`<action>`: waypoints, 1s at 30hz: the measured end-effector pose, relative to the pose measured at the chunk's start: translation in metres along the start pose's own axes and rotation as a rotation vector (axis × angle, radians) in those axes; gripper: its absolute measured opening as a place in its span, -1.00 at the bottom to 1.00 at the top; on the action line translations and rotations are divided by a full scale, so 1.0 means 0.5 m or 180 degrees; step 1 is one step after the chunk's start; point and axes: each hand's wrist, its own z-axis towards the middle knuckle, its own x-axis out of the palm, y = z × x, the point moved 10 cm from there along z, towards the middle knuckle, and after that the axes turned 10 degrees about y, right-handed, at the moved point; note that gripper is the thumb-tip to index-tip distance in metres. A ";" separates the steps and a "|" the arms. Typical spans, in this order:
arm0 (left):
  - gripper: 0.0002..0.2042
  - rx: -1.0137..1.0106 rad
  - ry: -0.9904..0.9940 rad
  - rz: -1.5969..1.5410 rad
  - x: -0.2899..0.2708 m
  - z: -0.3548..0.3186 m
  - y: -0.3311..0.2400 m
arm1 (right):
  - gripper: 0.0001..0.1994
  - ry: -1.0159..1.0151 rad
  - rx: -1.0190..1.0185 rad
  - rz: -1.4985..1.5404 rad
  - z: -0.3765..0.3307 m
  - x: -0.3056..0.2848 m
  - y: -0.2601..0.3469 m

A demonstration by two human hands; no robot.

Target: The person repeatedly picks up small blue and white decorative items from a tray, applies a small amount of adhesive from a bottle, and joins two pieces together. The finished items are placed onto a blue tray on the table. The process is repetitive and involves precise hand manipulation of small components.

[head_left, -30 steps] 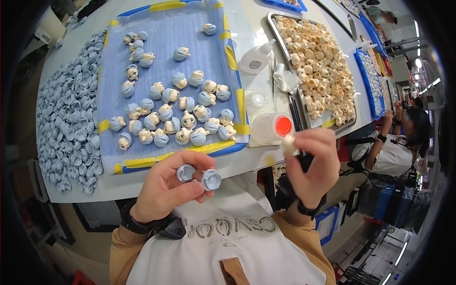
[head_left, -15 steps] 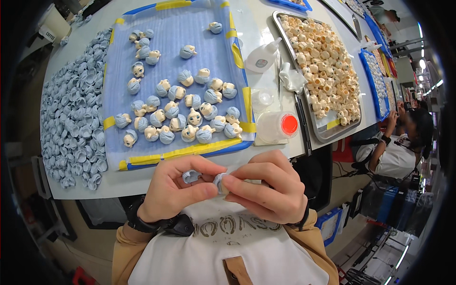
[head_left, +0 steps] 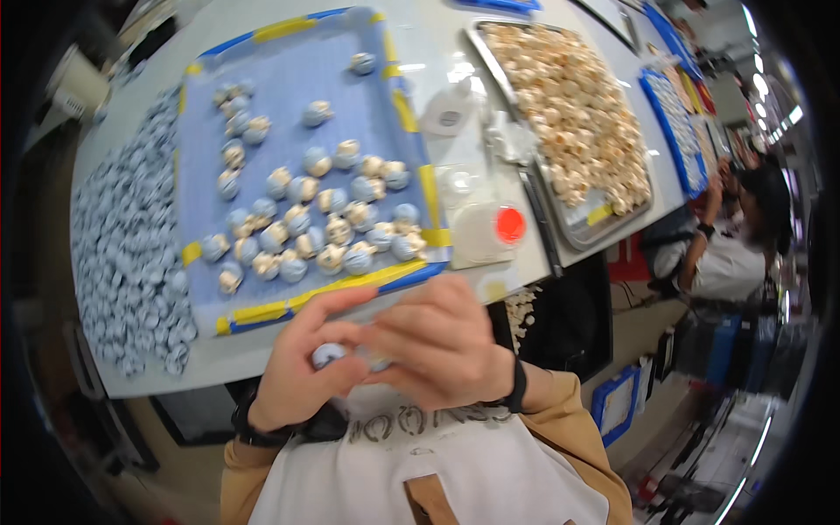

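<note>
My left hand (head_left: 306,363) is curled above my lap, with a light-blue doll hair piece (head_left: 328,355) tucked in its fingers. My right hand (head_left: 442,341), blurred by motion, meets it with fingers pinched on a small blue-and-cream doll head (head_left: 375,360), mostly hidden between the two hands. Just beyond my hands lies a blue tray (head_left: 289,96) edged with yellow tape. On it rest several doll heads (head_left: 337,231) with pale faces and blue hair. To the left, a large heap of blue hair pieces (head_left: 131,236) covers the table.
A metal tray (head_left: 604,232) full of cream doll head parts stands at the right. Between the trays are a white squeeze bottle (head_left: 451,109), a clear jar with a red cap (head_left: 509,226) and a long black tool (head_left: 541,223). Another person (head_left: 722,227) sits far right.
My view has shifted, so the table appears slightly left and turned. Both hands have come lower and closer to me, still together, and the right fingers now wrap further over the doll head.
</note>
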 end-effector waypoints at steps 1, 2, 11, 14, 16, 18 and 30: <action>-0.66 0.0359 -0.0117 0.0076 -0.012 -0.009 -0.003 | -0.62 -0.0075 -0.0052 -0.0020 0.002 0.002 0.007; -0.64 0.0531 -0.0273 -0.0016 -0.016 -0.015 -0.010 | -0.61 -0.0149 -0.0100 -0.0042 0.004 0.007 0.015; -0.64 0.0377 -0.1414 0.1389 -0.111 -0.103 -0.022 | -0.34 0.0261 0.0146 0.0391 -0.058 -0.047 -0.009; -0.72 0.0385 -0.3093 0.2269 -0.195 -0.200 -0.083 | -0.64 -0.1795 0.1928 -0.0649 -0.213 -0.333 -0.148; -0.71 0.0252 -0.3246 0.2415 -0.221 -0.198 -0.086 | -0.73 -0.1525 0.2759 -0.1566 -0.288 -0.442 -0.236; -0.66 0.0394 -0.3251 0.2488 -0.219 -0.199 -0.088 | -0.76 -0.0891 0.2963 -0.2008 -0.309 -0.459 -0.307; -0.61 0.0526 0.0429 -0.0825 0.007 -0.036 -0.027 | -0.76 -0.1084 0.3168 -0.2223 -0.321 -0.431 -0.323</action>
